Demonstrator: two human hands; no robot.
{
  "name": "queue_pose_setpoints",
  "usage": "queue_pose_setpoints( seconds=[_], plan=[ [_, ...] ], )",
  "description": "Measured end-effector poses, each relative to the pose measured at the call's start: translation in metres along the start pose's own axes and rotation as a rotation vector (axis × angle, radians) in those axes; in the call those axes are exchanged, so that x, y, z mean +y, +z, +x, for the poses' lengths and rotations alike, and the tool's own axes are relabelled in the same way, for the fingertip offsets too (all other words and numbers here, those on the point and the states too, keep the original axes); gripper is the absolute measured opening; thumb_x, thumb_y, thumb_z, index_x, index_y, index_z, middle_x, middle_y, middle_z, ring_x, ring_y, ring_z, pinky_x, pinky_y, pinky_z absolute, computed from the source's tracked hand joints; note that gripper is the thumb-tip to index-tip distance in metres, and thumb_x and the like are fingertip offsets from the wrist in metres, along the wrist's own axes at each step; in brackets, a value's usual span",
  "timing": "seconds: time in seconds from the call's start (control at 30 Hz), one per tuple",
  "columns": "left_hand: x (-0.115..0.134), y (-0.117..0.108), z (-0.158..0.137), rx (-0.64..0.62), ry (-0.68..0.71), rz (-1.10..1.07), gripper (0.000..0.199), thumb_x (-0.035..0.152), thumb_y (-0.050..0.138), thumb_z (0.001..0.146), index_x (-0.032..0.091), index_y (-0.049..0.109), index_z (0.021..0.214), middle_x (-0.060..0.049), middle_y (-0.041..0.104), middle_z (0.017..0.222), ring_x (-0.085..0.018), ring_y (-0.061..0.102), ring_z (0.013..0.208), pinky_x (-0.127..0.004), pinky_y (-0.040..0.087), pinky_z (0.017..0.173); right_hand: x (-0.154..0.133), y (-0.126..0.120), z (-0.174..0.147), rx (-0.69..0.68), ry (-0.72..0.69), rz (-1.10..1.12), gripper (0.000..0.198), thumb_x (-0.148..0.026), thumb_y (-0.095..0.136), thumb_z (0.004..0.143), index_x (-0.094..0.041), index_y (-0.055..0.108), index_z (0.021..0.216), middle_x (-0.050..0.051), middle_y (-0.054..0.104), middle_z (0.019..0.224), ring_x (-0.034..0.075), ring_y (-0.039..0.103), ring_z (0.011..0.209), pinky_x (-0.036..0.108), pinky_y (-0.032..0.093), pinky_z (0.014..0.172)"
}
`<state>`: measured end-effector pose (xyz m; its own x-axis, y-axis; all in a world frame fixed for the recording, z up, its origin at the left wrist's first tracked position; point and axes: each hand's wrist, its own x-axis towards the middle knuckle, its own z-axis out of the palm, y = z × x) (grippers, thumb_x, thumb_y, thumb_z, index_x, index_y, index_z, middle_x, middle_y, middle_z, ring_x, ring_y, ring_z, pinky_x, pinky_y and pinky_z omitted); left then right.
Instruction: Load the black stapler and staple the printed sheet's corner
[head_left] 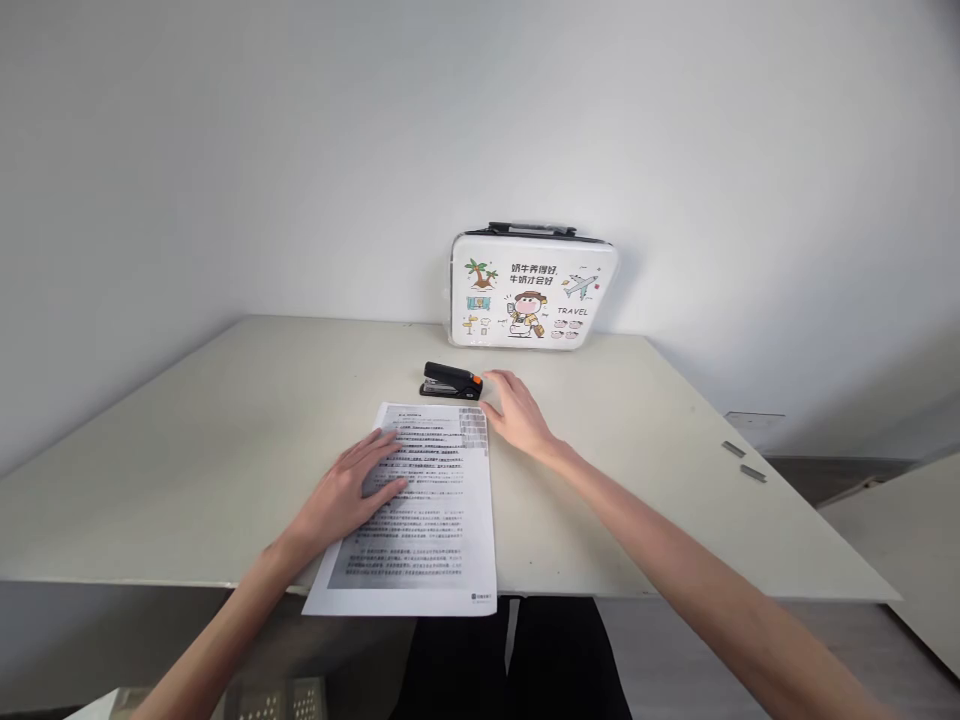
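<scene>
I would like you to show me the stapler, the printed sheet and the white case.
Stapler point(454, 379): head view, black upper arm.
Printed sheet point(429, 524): head view, text area.
White case point(531, 292): head view, front face.

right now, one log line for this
left hand: on printed paper | right hand: beside stapler, contact unclear | white case: upright behind stapler

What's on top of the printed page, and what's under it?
The left hand lies on the printed page, covering some of its print. Underneath is the pale tabletop, which the page's near edge overhangs; anything else beneath the page is covered.
</scene>
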<state>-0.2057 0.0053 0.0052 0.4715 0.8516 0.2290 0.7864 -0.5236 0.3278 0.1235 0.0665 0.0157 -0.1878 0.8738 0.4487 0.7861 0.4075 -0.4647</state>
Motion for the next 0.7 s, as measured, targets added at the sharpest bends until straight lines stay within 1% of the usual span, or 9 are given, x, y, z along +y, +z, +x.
queue_pose_setpoints(
  seconds=[0.1,0.23,0.3,0.37,0.43,0.5,0.57,0.63,0.7],
  plan=[
    [0.000,-0.001,-0.002,0.002,-0.024,-0.029,0.061,0.068,0.051,0.101,0.030,0.059,0.149,0.000,0.050,0.164,-0.029,0.037,0.157,-0.050,0.034,0.129,0.003,0.022,0.037,-0.034,0.021,-0.017,0.053,-0.026,0.063,0.098,-0.019,0.048,0.149,0.017,0.058,0.146,0.033,0.058,0.133,0.050,0.048,0.112],
    [0.002,-0.001,-0.002,-0.001,-0.034,-0.050,0.058,0.065,0.054,0.101,0.030,0.060,0.147,-0.002,0.052,0.162,-0.030,0.038,0.156,-0.052,0.036,0.127,0.007,0.043,0.055,-0.081,0.041,-0.038,0.048,-0.033,0.067,0.097,-0.017,0.057,0.141,0.017,0.065,0.136,0.034,0.061,0.126,0.052,0.048,0.109],
    [0.002,0.000,-0.002,0.004,-0.039,-0.058,0.057,0.064,0.054,0.102,0.029,0.060,0.147,-0.002,0.052,0.162,-0.030,0.038,0.156,-0.053,0.037,0.127,0.012,0.046,0.053,-0.075,0.038,-0.048,0.052,-0.042,0.069,0.096,-0.017,0.058,0.140,0.017,0.065,0.138,0.036,0.056,0.132,0.054,0.042,0.115],
    [0.001,0.000,-0.003,0.012,-0.039,-0.062,0.057,0.063,0.055,0.102,0.029,0.060,0.147,-0.002,0.052,0.162,-0.030,0.038,0.156,-0.054,0.036,0.127,0.021,0.044,0.043,-0.031,0.038,-0.053,0.066,-0.054,0.069,0.093,-0.018,0.054,0.146,0.017,0.058,0.148,0.038,0.045,0.143,0.057,0.032,0.123],
    [0.001,0.001,-0.003,0.017,-0.034,-0.064,0.056,0.062,0.056,0.102,0.029,0.061,0.146,-0.002,0.052,0.162,-0.030,0.038,0.156,-0.054,0.036,0.127,0.033,0.039,0.030,0.002,0.087,-0.032,0.083,-0.066,0.067,0.091,-0.018,0.045,0.155,0.018,0.048,0.159,0.039,0.035,0.152,0.059,0.026,0.126],
    [0.000,0.001,-0.002,0.018,-0.028,-0.066,0.054,0.061,0.056,0.102,0.029,0.061,0.145,-0.002,0.053,0.161,-0.030,0.039,0.156,-0.054,0.037,0.127,0.046,0.034,0.019,-0.032,0.194,0.014,0.098,-0.072,0.067,0.087,-0.018,0.035,0.161,0.020,0.037,0.166,0.039,0.029,0.156,0.059,0.028,0.126],
    [0.000,0.001,-0.002,0.017,-0.028,-0.066,0.054,0.061,0.056,0.102,0.029,0.062,0.145,-0.002,0.054,0.161,-0.030,0.039,0.156,-0.054,0.037,0.127,0.055,0.034,0.014,-0.106,0.270,0.054,0.107,-0.074,0.070,0.083,-0.018,0.029,0.164,0.021,0.029,0.171,0.040,0.026,0.158,0.058,0.030,0.125],
    [0.000,0.001,-0.001,0.014,-0.033,-0.065,0.056,0.063,0.055,0.102,0.029,0.061,0.146,-0.002,0.053,0.161,-0.030,0.039,0.156,-0.054,0.037,0.127,0.057,0.038,0.017,-0.155,0.260,0.072,0.105,-0.073,0.070,0.084,-0.018,0.030,0.164,0.021,0.028,0.171,0.039,0.025,0.159,0.057,0.030,0.126],
    [0.001,0.001,-0.001,0.005,-0.040,-0.063,0.058,0.064,0.054,0.101,0.028,0.060,0.146,-0.002,0.053,0.161,-0.030,0.038,0.156,-0.054,0.037,0.127,0.052,0.046,0.026,-0.168,0.211,0.077,0.092,-0.069,0.066,0.090,-0.017,0.038,0.160,0.021,0.032,0.170,0.038,0.028,0.159,0.055,0.031,0.126]
  ],
)
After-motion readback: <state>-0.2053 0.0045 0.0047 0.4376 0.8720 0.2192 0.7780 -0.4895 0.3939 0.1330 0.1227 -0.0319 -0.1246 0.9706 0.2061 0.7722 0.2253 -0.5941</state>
